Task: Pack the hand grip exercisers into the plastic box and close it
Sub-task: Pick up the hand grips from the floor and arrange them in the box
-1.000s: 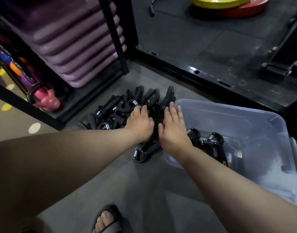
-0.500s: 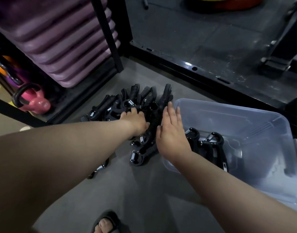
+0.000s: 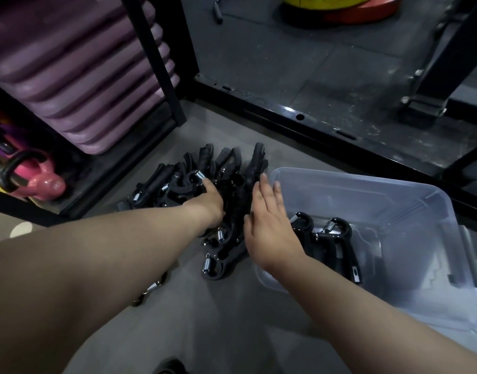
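Note:
A heap of black hand grip exercisers (image 3: 227,168) with steel springs lies on the grey floor. My left hand (image 3: 209,202) is dug into the heap, fingers curled around exercisers near its middle. My right hand (image 3: 269,225) lies flat, fingers straight, against the heap's right side, right beside the clear plastic box (image 3: 367,182). The box stands open on the right. Two exercisers (image 3: 337,238) lie inside at its near-left end. One stray exerciser (image 3: 151,288) peeks out under my left forearm. I cannot see a lid.
A black rack post (image 3: 156,63) and a stack of purple step platforms (image 3: 83,76) stand at the left, with a pink kettlebell (image 3: 40,184) below. A raised black platform edge (image 3: 299,117) runs behind the heap. Weight plates (image 3: 326,0) lie far back. My sandalled foot (image 3: 172,367) is at the bottom.
My left hand has curled its fingers and pushed deeper into the heap. My right hand stays flat beside the box. The view has shifted slightly.

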Tool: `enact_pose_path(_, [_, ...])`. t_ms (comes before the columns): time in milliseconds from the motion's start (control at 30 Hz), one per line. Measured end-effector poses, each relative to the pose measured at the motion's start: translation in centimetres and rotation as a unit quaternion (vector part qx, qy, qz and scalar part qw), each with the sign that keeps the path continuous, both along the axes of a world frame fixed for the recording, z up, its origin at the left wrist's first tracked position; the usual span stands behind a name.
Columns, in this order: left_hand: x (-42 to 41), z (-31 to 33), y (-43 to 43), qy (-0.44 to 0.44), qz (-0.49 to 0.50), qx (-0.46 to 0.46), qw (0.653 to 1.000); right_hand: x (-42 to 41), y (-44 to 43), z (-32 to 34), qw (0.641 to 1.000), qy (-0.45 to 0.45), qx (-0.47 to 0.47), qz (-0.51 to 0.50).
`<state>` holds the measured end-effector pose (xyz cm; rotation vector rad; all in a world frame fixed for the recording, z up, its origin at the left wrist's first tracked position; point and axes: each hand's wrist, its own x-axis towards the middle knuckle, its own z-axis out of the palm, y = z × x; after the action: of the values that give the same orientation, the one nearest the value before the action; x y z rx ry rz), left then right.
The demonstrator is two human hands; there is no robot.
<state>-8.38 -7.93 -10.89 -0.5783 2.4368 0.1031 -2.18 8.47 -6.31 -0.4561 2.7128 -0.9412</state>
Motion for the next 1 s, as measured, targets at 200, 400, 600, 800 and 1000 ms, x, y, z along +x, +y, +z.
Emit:
enact_pose_path(200, [0.0, 0.9, 0.4, 0.108, 0.037, 0.053, 0.992, 0.1, -0.2, -0.2, 1.0, 0.005, -0.002, -0.006])
enact_pose_path(400, [-0.9, 2.1, 0.0, 0.137, 0.105, 0.091, 0.981, 0.0, 0.0, -0.2, 1.0, -0.007, -0.007, -0.006])
enact_pose_path(600, [-0.6, 2.7, -0.4, 0.067, -0.013, 0.038, 0.997, 0.1, -0.1, -0.2, 1.0, -0.005, -0.007, -0.006])
enact_pose_path(800, [-0.4, 3.2, -1.2, 0.19, 0.056, 0.073, 0.977, 0.1, -0.1, -0.4, 1.0, 0.009, -0.006, -0.006])
enact_pose_path(1000, [0.6, 5.3, -1.2, 0.317, 0.096, 0.133, 0.934, 0.3, -0.4, -0.4, 1.0, 0.019, -0.008, -0.018])
